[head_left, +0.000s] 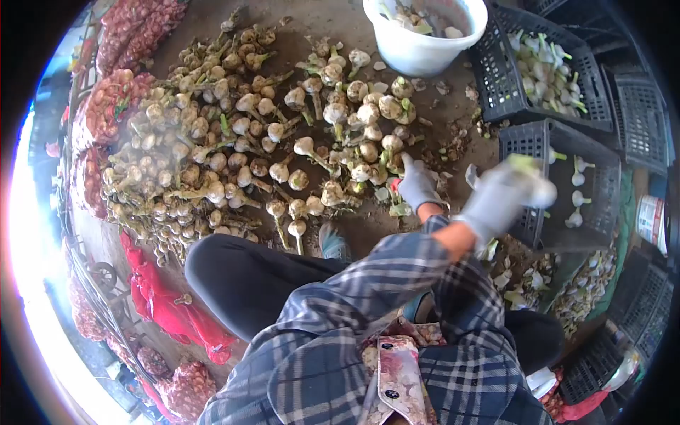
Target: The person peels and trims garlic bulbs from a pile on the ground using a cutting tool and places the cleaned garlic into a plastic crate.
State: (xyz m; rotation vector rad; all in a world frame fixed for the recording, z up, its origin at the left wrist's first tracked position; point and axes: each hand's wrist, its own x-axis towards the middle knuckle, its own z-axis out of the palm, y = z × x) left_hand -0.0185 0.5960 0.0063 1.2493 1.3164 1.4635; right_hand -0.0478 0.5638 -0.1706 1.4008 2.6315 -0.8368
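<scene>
My arms cross, the left over the right. My left hand (494,202), in a grey glove and smeared by motion, holds a garlic bulb (541,191) at the near edge of a black crate (598,219) with a few trimmed bulbs inside. My right hand (419,188), also gloved, is at the right edge of a large spread of untrimmed garlic (280,172). Its fingers look curled, and a small red piece (394,185) shows beside them; what it belongs to is hidden.
A white bucket (418,57) with scraps stands at the back. Beside it, another black crate (496,78) holds many trimmed bulbs. Trimmings (528,276) lie right of my legs. Full red net sacks (110,106) and a red net (166,304) are on the left.
</scene>
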